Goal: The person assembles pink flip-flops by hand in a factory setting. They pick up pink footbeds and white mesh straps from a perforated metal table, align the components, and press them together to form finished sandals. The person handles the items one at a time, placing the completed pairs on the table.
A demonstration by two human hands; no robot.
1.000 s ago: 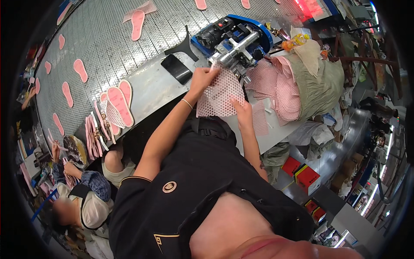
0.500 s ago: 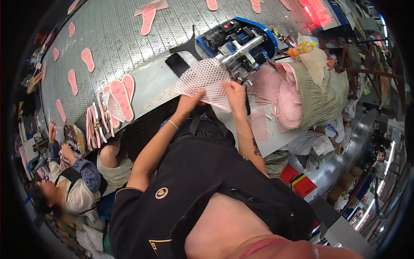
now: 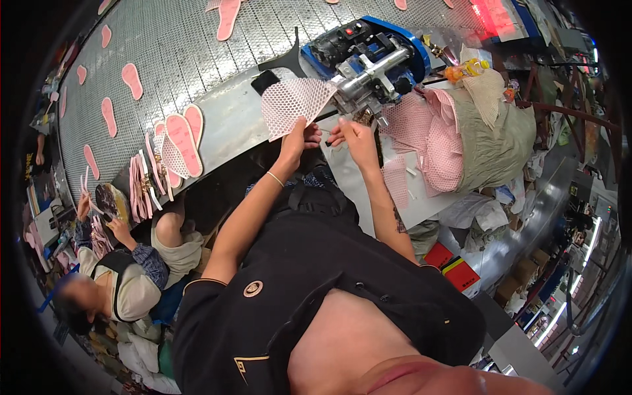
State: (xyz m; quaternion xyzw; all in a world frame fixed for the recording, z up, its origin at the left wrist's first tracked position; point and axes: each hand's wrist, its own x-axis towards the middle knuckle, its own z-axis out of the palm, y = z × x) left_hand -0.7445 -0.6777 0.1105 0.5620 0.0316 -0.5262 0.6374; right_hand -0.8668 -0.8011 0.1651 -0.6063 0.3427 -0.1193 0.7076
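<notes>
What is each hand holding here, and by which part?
The left hand pinches the pink mesh sheet by its lower edge. The right hand is beside it near the machine; whether it grips anything cannot be told.

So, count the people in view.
2: the wearer, left hand holding a white mesh sheet by the blue machine, and a co-worker seated lower left. A forearm at the far left edge may mean a third.
</notes>
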